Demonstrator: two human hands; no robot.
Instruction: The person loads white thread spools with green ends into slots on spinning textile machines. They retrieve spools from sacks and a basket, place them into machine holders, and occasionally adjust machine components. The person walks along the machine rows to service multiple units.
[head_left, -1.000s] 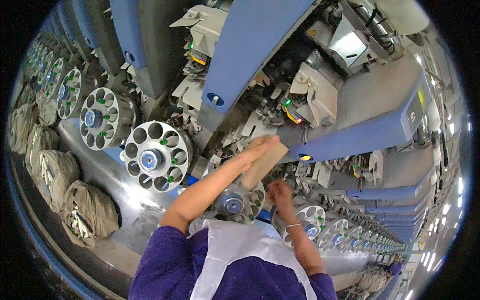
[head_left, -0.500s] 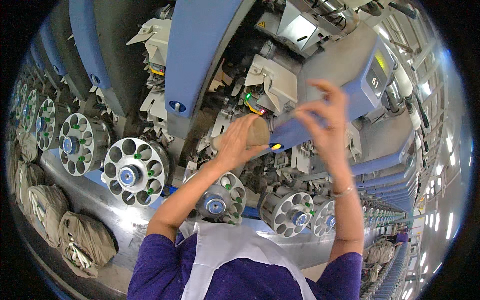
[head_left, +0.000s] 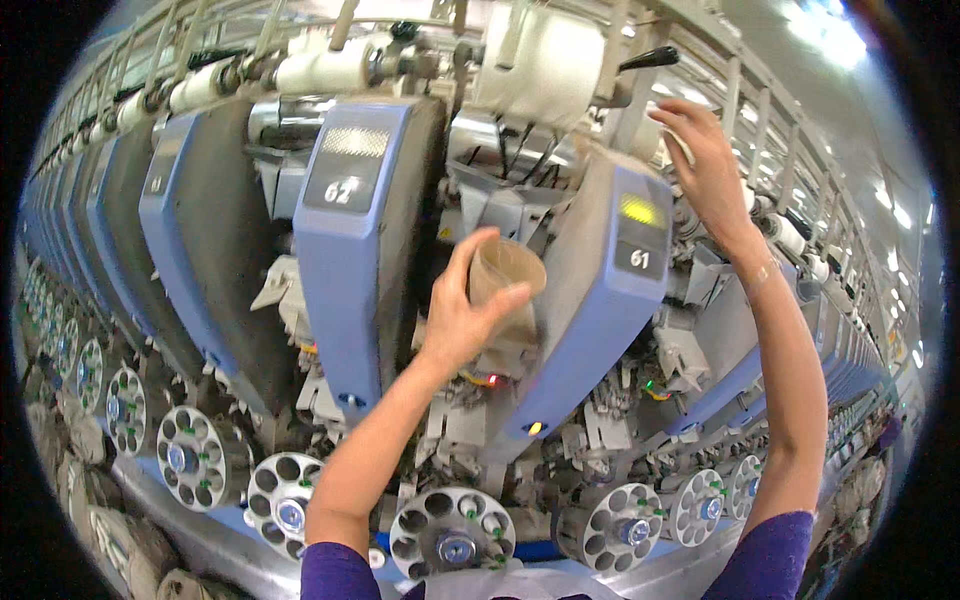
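Observation:
My left hand [head_left: 462, 315] is closed round a hollow beige paper cone [head_left: 505, 280], fingers on its far side and thumb along the near rim. The cone's open end faces up, in the gap between two blue-fronted machine units. High on the right, my right hand [head_left: 708, 165] is raised beside the top of the right-hand blue unit [head_left: 600, 300]. Its fingers are curved and apart, and I make out nothing held in them; a fine thread would be too small to see. To its left are a black lever handle [head_left: 650, 58] and a large white yarn package [head_left: 545, 65].
Another blue unit [head_left: 345, 230] stands left of the cone. Below, a row of round magazines includes one [head_left: 455, 535] with green-tipped bobbins in some holes. White yarn packages [head_left: 320, 70] line the top rail. Brown cloth sacks [head_left: 125, 545] lie at lower left.
The view has tilted up, bringing the upper machine and yarn packages in. My right hand has moved up and right, away from the cone. My left hand still grips the cone.

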